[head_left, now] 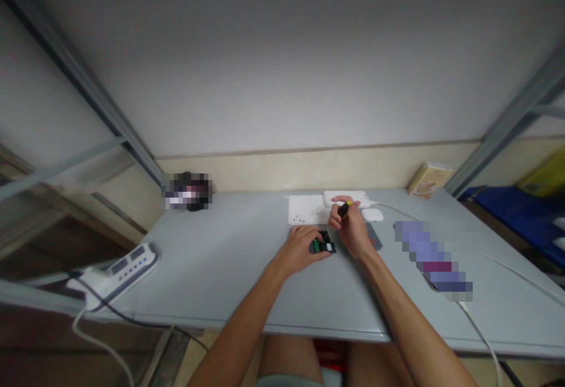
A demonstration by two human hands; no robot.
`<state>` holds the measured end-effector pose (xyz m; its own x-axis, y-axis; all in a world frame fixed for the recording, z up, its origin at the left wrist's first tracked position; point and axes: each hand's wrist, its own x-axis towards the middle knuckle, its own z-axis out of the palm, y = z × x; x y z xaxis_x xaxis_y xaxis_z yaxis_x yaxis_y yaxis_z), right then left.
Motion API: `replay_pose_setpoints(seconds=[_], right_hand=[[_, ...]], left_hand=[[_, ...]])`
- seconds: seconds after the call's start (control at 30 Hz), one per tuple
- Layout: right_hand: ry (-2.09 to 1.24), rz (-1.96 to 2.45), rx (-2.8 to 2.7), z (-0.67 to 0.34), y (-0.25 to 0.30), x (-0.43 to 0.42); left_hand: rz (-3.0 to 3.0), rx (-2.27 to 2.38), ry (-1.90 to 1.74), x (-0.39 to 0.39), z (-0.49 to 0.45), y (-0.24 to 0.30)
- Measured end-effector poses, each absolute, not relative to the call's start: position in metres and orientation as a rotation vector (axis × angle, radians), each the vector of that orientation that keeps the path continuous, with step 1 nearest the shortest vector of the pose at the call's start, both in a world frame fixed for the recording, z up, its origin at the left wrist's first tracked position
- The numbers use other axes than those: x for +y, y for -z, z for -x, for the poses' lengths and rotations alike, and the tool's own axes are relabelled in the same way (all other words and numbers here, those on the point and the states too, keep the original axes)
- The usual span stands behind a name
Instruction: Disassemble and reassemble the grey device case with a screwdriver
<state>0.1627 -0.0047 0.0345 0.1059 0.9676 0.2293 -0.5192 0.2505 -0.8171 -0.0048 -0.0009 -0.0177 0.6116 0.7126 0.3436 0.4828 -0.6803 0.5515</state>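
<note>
The left hand (302,246) holds a small black part (324,246) down on the table (229,257). Touching it on the right, the right hand (353,231) grips a tool (345,209), with the handle slanting up and far.

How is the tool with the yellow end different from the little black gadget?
The tool is long and thin; the gadget is short and blocky. The tool has a yellow end; the gadget shows green. The right hand holds the tool up off the table; the left hand holds the gadget on it. Both are small and partly black.
</note>
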Motion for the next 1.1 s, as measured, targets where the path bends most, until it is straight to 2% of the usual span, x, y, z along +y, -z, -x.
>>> replay_pose_setpoints(seconds=[1.1], right_hand=[[-1.316, 0.608, -0.715, -0.175, -0.038, -0.003]], left_hand=[[-2.451, 0.943, -0.745, -0.003, 0.005, 0.012]])
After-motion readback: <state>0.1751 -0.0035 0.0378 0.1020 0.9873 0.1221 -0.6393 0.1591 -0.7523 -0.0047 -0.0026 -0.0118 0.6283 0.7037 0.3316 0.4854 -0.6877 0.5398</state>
